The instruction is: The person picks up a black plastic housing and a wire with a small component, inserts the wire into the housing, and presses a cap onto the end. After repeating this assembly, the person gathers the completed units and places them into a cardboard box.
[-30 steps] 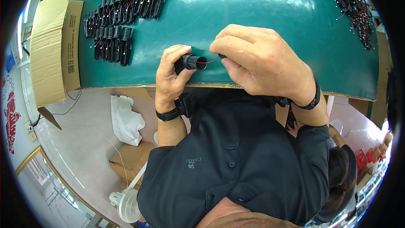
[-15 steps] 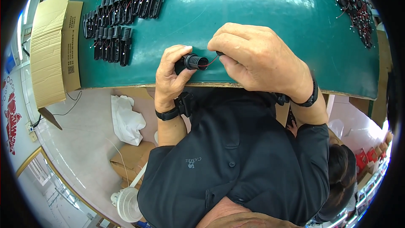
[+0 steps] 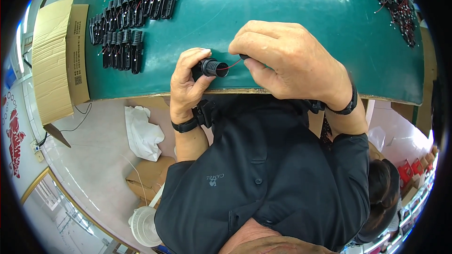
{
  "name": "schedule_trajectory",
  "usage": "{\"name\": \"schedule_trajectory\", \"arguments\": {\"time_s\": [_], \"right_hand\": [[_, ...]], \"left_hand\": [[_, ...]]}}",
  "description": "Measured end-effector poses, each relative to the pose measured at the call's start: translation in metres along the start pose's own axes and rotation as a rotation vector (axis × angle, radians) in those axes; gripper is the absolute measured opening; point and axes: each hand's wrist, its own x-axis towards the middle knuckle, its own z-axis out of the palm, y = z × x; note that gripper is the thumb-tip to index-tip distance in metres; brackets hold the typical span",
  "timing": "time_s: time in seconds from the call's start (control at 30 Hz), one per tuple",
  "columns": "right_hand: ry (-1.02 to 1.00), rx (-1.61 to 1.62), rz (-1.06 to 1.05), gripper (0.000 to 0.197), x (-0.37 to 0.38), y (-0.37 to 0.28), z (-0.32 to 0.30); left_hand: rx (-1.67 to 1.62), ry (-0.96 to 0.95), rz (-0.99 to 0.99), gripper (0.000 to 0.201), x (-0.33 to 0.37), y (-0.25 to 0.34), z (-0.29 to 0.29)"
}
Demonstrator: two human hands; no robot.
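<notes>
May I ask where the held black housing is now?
In the head view, the black housing is just left of centre in the left hand, a red wire running from it to the right hand.

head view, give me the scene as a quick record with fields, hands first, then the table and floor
left hand: gripping a black ribbed housing, open end facing right
right hand: pinching a small black part, mostly hidden
link: red wire running from the housing's open end to that part
surface: green table
table, far left: black housings laid in two rows
table, far right: heap of dark parts with red wires
left edge: cardboard box
floor: white bag, white fan
</notes>
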Motion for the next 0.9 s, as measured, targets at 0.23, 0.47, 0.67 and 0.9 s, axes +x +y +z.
{"name": "schedule_trajectory", "arguments": {"time_s": [0.23,0.47,0.67,0.9], "right_hand": [[-0.054,-0.030,-0.016,0.030,-0.0005,0.0035,0.0016],[-0.033,-0.065,0.007,0.029,-0.0018,0.0034,0.0042],[0.002,-0.100,-0.001,0.028,-0.0019,0.0032,0.0061],[0.052,-0.117,-0.009,0.031,-0.0036,0.0045,0.0058]], "left_hand": [[-0.027,-0.020,0.011,0.056,-0.0004,-0.0004,-0.0008],[-0.071,-0.017,-0.011,0.056,-0.0011,-0.0015,-0.0001],[-0.080,-0.002,-0.030,0.056,-0.0011,-0.0008,0.0012],[-0.076,0.038,-0.050,0.058,0.0001,0.0012,0.0030]]}}
